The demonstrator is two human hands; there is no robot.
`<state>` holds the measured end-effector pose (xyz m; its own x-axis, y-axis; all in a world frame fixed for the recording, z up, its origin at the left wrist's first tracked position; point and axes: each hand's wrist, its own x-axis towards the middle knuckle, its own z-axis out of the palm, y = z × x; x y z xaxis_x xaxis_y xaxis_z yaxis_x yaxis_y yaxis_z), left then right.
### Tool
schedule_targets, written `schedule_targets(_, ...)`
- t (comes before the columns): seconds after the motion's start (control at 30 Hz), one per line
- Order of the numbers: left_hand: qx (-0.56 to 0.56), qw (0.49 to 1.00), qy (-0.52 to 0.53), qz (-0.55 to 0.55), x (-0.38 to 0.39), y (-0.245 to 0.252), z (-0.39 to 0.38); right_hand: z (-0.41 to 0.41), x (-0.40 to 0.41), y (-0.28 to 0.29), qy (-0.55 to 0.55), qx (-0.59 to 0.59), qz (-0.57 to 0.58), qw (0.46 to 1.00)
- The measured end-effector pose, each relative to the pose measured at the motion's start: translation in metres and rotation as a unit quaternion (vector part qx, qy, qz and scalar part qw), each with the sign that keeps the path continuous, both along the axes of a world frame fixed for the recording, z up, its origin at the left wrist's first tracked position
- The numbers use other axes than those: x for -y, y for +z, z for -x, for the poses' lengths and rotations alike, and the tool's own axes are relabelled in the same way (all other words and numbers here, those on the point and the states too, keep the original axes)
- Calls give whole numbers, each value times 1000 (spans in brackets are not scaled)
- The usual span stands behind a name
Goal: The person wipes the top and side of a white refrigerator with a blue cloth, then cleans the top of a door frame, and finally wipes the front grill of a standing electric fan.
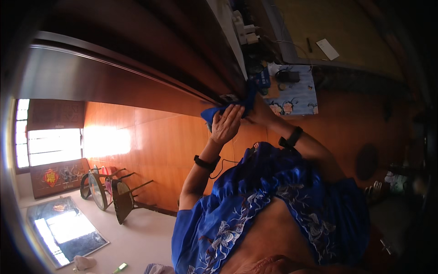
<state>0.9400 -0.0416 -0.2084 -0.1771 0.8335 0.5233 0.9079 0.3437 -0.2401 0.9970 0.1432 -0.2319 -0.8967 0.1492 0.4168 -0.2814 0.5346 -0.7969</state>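
Observation:
A blue cloth (209,113) is wrapped around the edge of a dark brown wooden door (191,44), close to a metal lock plate (228,97). My left hand (226,124) presses it against the near side with fingers together and laid flat. On the other side of the edge, my right hand (261,110) holds the cloth too; its fingers are mostly hidden by the cloth and shadow. Dark bands circle both wrists.
To the right, a low table with a blue floral cover (301,99) bears a dark box (289,76) and small items. Beyond lies a mat-covered bed (356,30). Wooden chairs (124,198) stand by the far wall, near a bright doorway (54,142). A cable (222,167) lies on the floor.

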Motion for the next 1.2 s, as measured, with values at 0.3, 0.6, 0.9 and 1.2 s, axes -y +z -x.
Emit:
schedule_targets(0.3,-107,984,-35,-139,-22,59,24,-3,0,95,-17,18,101,995)
schedule_targets(0.6,86,971,-57,217,24,-64,17,2,15,-53,-48,136,167,975)
schedule_targets(0.9,62,989,-27,133,10,-43,-5,10,-4,-55,-48,68,45,995)
schedule_targets(1.2,75,982,-30,172,-1,-41,-8,20,-12,-61,-10,185,143,972)
